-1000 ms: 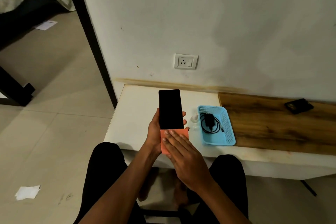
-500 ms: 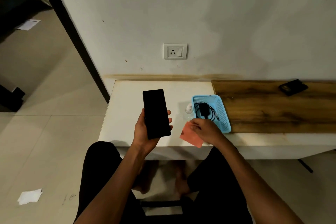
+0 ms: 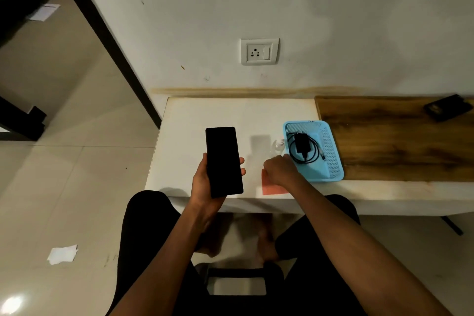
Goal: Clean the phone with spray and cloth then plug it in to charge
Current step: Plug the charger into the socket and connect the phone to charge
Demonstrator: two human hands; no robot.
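A stained, off-white plastered wall (image 3: 333,7) rises behind the low white bench (image 3: 205,115), whose right part is a brown wood-grain board (image 3: 384,141). A dark door frame (image 3: 110,41) runs diagonally at left. The glossy beige tiled floor (image 3: 64,174) carries a white paper scrap (image 3: 62,254) and a bright glare spot (image 3: 11,305) near the bottom left corner

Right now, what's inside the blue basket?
Inside the blue basket lies a black charger with its black cable coiled around it. The basket's near-left corner is covered by the right hand, so anything lying there cannot be seen.
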